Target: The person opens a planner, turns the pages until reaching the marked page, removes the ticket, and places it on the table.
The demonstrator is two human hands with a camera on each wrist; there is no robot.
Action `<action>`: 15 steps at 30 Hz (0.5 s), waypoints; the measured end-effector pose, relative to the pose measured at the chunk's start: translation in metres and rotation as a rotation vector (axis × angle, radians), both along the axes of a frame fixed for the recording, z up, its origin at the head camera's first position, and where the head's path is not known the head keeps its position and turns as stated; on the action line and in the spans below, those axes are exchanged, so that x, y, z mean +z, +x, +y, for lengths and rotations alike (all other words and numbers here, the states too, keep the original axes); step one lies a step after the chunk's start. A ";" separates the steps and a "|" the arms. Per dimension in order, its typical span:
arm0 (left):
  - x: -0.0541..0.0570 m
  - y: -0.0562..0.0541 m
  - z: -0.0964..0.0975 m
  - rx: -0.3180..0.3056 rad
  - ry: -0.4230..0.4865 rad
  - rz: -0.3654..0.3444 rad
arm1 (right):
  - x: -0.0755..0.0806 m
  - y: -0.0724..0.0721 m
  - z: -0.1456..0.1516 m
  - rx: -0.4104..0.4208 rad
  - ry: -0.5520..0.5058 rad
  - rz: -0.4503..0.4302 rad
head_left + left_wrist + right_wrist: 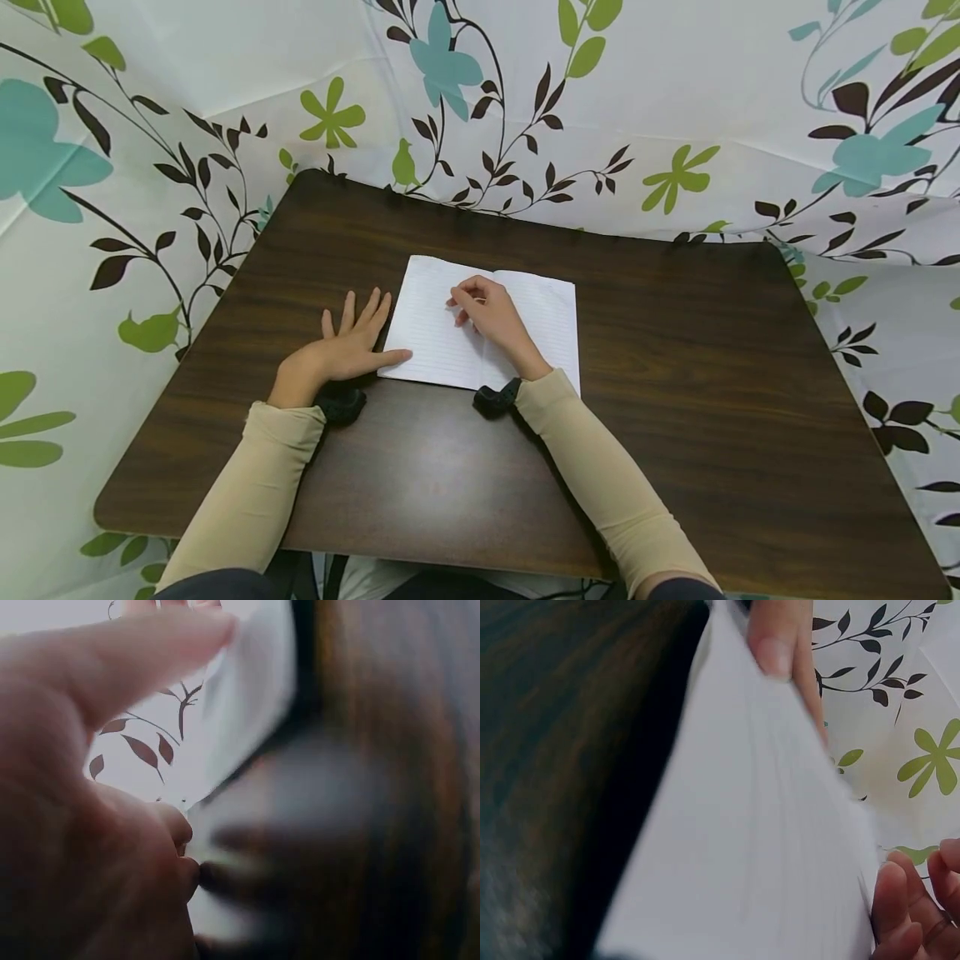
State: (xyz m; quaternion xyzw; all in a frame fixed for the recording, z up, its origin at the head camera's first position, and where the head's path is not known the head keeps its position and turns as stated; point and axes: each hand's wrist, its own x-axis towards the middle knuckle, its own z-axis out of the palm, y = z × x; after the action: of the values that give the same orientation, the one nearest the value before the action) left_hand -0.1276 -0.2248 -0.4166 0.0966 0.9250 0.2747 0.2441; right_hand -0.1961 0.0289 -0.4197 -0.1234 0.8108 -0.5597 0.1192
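Observation:
An open notebook with white lined pages (429, 308) lies on the dark wooden table. My left hand (341, 346) is spread at its left side, the thumb reaching over the lower left corner of the page. Close up in the left wrist view, the left thumb (150, 660) lies across the top beside a blurred white page. Over the middle of the notebook is my right hand (487, 312), fingers loosely bent, with nothing visible held in them. The right wrist view shows its fingertips (896, 892) by the edge of the pages, and the left thumb on the far corner.
The brown table (675, 367) extends on both sides of the notebook. A white curtain (247, 67) with leaf and flower prints hangs behind and beside it. Black wrist devices (495, 400) sit under both wrists.

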 end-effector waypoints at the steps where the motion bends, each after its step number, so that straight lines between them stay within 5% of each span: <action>1: 0.000 0.000 0.000 -0.001 0.001 -0.003 | 0.000 0.000 0.000 0.001 0.002 0.001; 10: -0.006 0.000 -0.003 -0.008 0.015 0.002 | 0.002 -0.004 0.013 0.064 0.023 -0.008; 15: 0.003 0.003 -0.003 -0.015 0.038 0.001 | 0.005 -0.010 0.028 0.106 0.063 -0.030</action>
State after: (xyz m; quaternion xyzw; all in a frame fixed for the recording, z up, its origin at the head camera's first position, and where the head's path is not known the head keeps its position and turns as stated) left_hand -0.1242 -0.2273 -0.4140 0.1084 0.9190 0.2903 0.2438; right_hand -0.2059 0.0569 -0.4145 -0.1541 0.8186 -0.5283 0.1646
